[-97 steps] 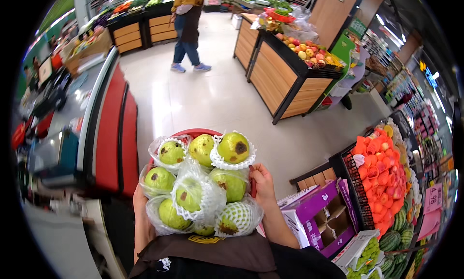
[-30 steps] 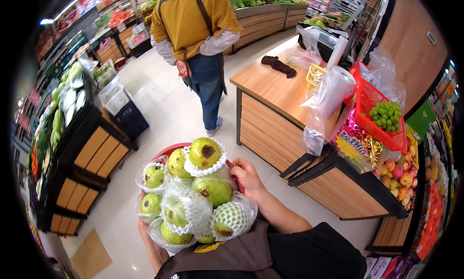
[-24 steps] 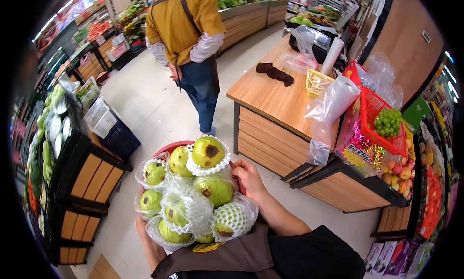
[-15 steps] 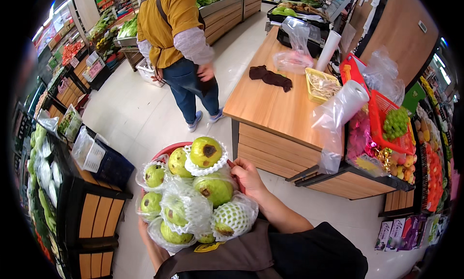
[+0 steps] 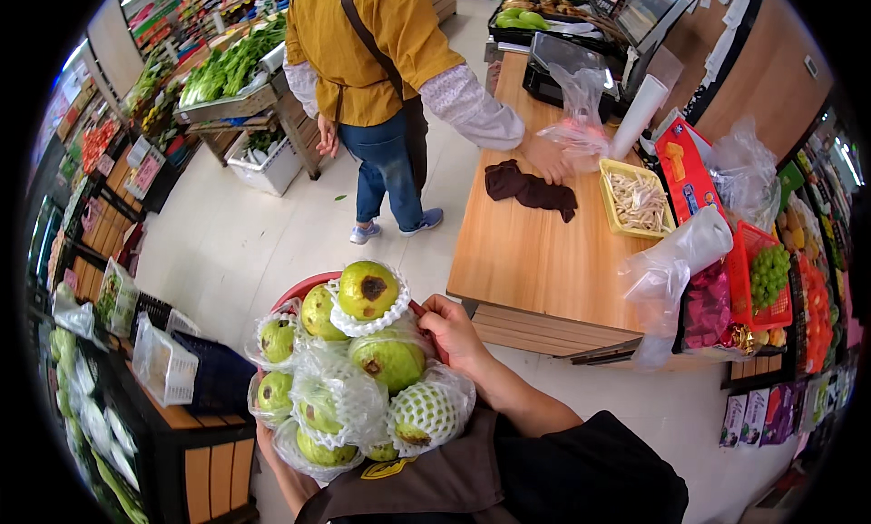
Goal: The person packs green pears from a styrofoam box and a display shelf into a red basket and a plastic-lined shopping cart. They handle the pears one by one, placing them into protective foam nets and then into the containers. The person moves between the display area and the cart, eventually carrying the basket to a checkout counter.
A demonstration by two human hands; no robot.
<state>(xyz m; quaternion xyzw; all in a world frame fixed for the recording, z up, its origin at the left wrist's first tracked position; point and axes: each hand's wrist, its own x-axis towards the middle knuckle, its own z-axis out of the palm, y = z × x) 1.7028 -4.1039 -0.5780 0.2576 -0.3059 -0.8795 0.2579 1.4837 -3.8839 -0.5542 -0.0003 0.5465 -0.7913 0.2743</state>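
I carry a red round basin (image 5: pixel 304 288) heaped with green guavas (image 5: pixel 366 290) in white foam nets and clear wrap; some have brown spots. My right hand (image 5: pixel 451 331) grips the basin's right rim. My left hand (image 5: pixel 269 442) holds it from below at the lower left, mostly hidden under the fruit. The basin is pressed against my brown apron.
A person in a yellow top and jeans (image 5: pixel 381 61) stands ahead, one hand on a wooden counter (image 5: pixel 531 261) with a dark cloth (image 5: pixel 529 188), a yellow tray (image 5: pixel 637 197), plastic bag rolls and a scale. Produce shelves line the left; a red basket of green grapes (image 5: pixel 769 274) sits right.
I have walked forward with the basin; the person and the wooden counter are now closer. The person has turned to the counter and put a hand on it. My grip is unchanged.
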